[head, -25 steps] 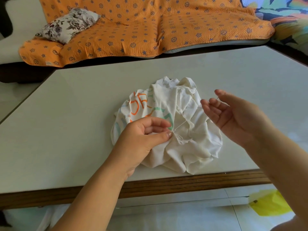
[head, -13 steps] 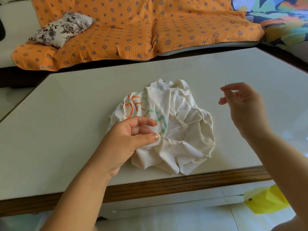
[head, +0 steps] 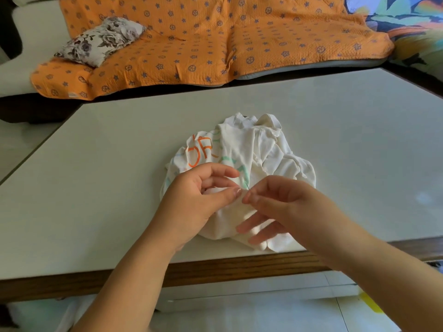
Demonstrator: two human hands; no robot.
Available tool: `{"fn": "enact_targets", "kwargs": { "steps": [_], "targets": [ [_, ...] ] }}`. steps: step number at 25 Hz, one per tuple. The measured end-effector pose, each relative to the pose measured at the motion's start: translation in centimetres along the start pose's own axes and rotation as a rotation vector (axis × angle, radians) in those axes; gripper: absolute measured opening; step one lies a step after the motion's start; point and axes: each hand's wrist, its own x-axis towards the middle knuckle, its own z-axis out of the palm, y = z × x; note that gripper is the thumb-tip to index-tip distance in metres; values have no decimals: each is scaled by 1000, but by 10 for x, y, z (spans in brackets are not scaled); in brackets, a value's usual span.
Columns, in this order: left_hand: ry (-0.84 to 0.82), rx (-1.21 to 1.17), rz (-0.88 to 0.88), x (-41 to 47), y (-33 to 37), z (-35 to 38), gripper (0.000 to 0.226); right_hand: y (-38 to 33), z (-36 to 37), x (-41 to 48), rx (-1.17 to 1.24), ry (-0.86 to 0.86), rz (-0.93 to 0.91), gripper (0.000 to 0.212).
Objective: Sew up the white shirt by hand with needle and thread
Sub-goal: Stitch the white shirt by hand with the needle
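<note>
White shirt (head: 263, 149), crumpled into a mound, lay on the table (head: 107, 188) close to the near edge, its lowest folds just short of the wooden rim (head: 215, 269) at 6 o'clock. Orange and green lettering showed on the mound's 10 o'clock side.

Left hand (head: 199, 195): thumb and curled fingers pinched a fold of the cloth on the mound's 8 o'clock side.

Right hand (head: 287, 202): thumb and forefinger pinched the needle (head: 247, 185), which slanted toward 11 o'clock, its shaft just beside the left thumb tip. The remaining fingers were spread out straight over the lower folds; whether they touched the cloth could not be told.

Bare tabletop ran wide at 9 o'clock, 12 o'clock and 3 o'clock from the mound. Least margin lay at 6 o'clock, where both forearms crossed the rim.

Beyond the far table edge at 12 o'clock: sofa under an orange blanket (head: 215, 39), floral cushion (head: 103, 39) at 10 o'clock. Yellow object (head: 370, 305) on the floor at 4 o'clock, partly hidden by the right forearm.
</note>
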Motion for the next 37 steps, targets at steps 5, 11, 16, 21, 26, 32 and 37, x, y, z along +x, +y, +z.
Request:
{"fn": "enact_targets", "kwargs": {
  "steps": [5,11,16,21,26,32,37],
  "targets": [
    [-34,154,2,1,-4,-10,21,9,-8,9,-194,207,-119,13],
    [-21,292,-7,2,-6,-6,10,18,-10,9,-254,227,-219,17],
    [-54,138,-35,2,-7,-5,9,19,-8,5,-386,366,-416,12],
    [-67,-27,-81,-1,1,-4,8,15,-2,-7,-275,191,-272,20],
    [-78,-70,-93,-1,3,-2,5,17,-4,-3,-278,174,-163,20],
    [-86,-101,-98,-1,2,-2,10,16,-3,-3,-265,171,-131,21],
    [-98,-87,-94,-2,3,-2,11,18,-2,0,-273,180,-119,18]
  ]
}}
